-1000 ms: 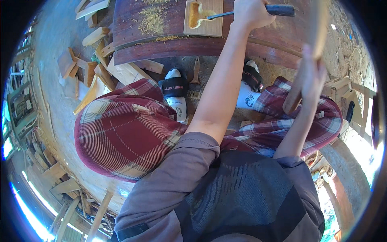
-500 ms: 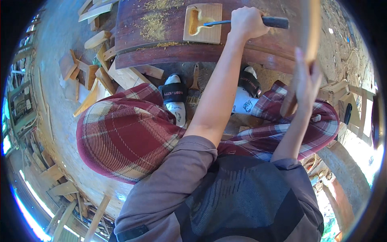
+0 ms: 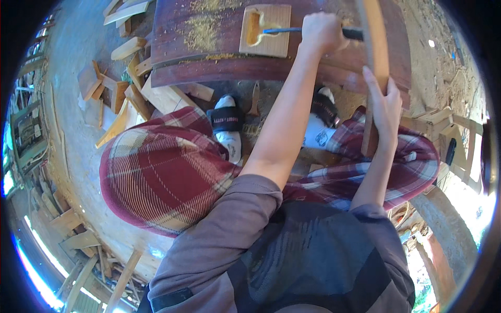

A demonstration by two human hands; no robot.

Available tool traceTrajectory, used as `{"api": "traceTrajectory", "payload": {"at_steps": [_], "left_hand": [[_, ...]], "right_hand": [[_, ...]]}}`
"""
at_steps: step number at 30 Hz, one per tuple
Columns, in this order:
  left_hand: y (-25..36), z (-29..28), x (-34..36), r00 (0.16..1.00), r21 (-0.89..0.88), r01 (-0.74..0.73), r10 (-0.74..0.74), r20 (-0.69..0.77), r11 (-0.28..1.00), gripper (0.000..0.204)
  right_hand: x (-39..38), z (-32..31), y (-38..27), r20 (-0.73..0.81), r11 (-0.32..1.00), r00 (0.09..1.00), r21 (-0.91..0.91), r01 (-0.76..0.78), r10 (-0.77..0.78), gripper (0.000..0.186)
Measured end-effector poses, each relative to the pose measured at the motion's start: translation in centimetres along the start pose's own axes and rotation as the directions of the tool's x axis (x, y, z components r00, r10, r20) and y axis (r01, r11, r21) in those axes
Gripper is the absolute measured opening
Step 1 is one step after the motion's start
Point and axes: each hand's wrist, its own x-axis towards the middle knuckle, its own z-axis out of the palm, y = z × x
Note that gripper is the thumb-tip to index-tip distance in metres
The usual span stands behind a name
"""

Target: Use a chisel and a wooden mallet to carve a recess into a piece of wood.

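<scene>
A pale wooden block [image 3: 279, 41] with a carved recess lies on the dark reddish-brown bench [image 3: 209, 73]. My left hand [image 3: 321, 34] is closed on a chisel, its narrow blade [image 3: 290, 30] reaching into the recess and its dark handle [image 3: 353, 33] poking out to the right. My right hand [image 3: 383, 104] grips a long wooden bar [image 3: 377, 47] held lengthwise away from me, its far part at the end of the chisel handle; whether they touch, I cannot tell.
Wood shavings [image 3: 201, 34] are scattered on the bench. Offcuts [image 3: 117, 96] are piled on the floor at left. A brush [image 3: 254, 104] lies between my sandalled feet, my plaid-covered knees spread either side. More lumber [image 3: 68, 219] is stacked along the left edge.
The wooden bar in my right hand has swung left, toward the chisel handle. My left hand stays on the chisel, and the block appears slightly further right in view.
</scene>
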Motion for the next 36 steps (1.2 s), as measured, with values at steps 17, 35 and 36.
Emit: {"api": "traceTrajectory", "payload": {"at_steps": [17, 35, 36], "left_hand": [[0.9, -5.2, 0.0, 0.991, -0.290, 0.089, -0.113, -0.067, 0.953, 0.023], [1.0, -3.5, -0.2, 0.999, -0.241, 0.031, -0.027, 0.017, 0.970, 0.018], [1.2, -3.6, 0.0, 0.999, -0.245, 0.044, -0.036, 0.039, 0.969, 0.018]], "right_hand": [[2.0, -4.1, 2.8, 0.178, 0.741, 0.965, 0.619, -0.261, 0.192, 0.055], [1.1, -1.0, 2.3, 0.187, 0.729, 0.980, 0.662, -0.177, 0.068, 0.056], [0.6, -0.4, 2.2, 0.183, 0.733, 0.981, 0.658, -0.174, 0.068, 0.056]]}}
